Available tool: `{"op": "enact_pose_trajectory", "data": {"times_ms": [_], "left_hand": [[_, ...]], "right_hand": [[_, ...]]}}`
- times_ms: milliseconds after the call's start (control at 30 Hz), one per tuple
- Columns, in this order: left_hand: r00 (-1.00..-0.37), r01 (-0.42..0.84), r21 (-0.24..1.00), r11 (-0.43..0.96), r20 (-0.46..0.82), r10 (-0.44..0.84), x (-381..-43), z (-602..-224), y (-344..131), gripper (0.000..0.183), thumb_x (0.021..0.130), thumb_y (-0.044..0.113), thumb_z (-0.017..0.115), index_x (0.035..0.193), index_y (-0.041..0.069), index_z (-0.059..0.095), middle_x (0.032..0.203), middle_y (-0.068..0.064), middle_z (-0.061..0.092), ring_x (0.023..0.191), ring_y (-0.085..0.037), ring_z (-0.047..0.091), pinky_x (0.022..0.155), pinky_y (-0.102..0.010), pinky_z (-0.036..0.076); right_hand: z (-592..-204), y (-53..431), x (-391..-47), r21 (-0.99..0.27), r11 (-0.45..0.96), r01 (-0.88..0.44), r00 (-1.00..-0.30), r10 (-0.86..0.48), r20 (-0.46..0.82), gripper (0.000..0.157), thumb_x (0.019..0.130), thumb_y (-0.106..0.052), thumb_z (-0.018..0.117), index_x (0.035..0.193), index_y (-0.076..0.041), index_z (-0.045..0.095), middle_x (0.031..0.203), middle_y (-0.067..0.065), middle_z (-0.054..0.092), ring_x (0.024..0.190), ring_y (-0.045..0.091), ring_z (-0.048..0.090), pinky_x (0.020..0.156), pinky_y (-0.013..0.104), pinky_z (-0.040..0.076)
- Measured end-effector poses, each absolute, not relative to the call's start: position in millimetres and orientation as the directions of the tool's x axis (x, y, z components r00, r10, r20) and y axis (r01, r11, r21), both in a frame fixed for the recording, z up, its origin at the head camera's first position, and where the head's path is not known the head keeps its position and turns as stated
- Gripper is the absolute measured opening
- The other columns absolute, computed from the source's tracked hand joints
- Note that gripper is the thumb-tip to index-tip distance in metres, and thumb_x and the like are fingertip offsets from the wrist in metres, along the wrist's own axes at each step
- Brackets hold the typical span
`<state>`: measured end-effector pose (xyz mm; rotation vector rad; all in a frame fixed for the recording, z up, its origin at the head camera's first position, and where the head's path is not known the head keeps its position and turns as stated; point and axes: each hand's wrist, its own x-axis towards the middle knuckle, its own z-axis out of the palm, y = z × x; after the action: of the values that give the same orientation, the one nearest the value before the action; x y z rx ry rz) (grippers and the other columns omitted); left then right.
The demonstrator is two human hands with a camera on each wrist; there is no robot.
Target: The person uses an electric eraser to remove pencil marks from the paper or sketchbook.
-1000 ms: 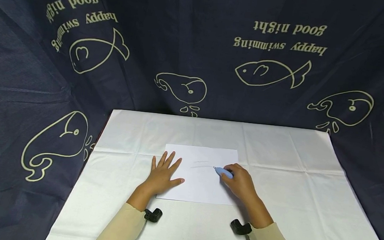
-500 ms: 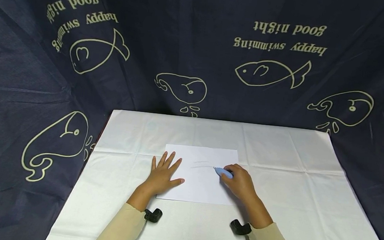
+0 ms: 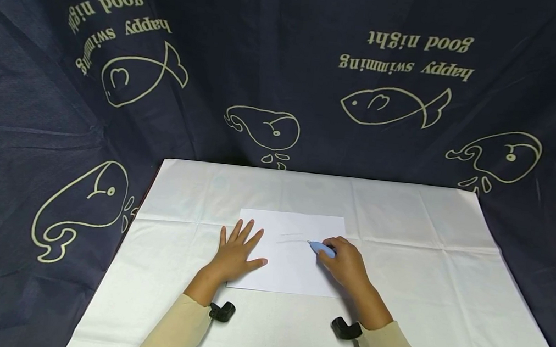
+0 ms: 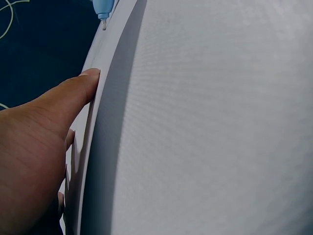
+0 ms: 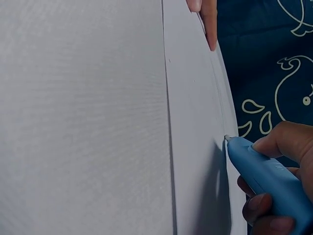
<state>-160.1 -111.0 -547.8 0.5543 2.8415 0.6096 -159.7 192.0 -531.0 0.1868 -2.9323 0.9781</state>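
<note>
— Head view?
— Between the side edges of the white cloth-covered worktop point(image 3: 406, 295), a rectangular white paper sheet point(image 3: 289, 273) is being pressed by the spread left hand point(image 3: 232, 258).
— Left wrist?
— The thumb point(image 4: 80, 89) is being rested on it.
— Right wrist?
— A stubby light-blue pen point(image 5: 266, 176) is being gripped by the right hand point(image 3: 349, 263), tip at the sheet.

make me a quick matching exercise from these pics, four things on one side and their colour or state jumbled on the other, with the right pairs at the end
Things:
1. left hand
2. right hand
3. sheet of paper
4. patterned cloth

Colours and states:
A. dark blue
B. curled round a pale blue pen-like tool
C. white, bearing faint lines
D. spread out over the paper's left edge

Right pairs: 1-D, 2-B, 3-C, 4-A
</note>
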Motion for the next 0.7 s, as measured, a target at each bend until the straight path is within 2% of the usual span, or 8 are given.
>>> {"op": "enact_pose_trajectory", "data": {"times_ms": [700], "left_hand": [[-0.916, 0.324, 0.412, 0.851, -0.089, 0.392, -159.8, -550.6, -111.6, 0.080, 0.097, 0.062, 0.054, 0.162, 0.023, 0.027, 0.172, -0.009, 0.007, 0.159, -0.038, -0.004, 0.119, -0.073, -0.008]], "right_hand": [[-529.2, 190.8, -158.4, -0.600, 0.794, -0.103, -0.995, -0.081, 0.063, 0.026, 0.089, -0.022, 0.074, 0.108, -0.005, 0.075, 0.103, 0.011, 0.073, 0.087, 0.027, 0.067, 0.078, 0.045, 0.054]]}}
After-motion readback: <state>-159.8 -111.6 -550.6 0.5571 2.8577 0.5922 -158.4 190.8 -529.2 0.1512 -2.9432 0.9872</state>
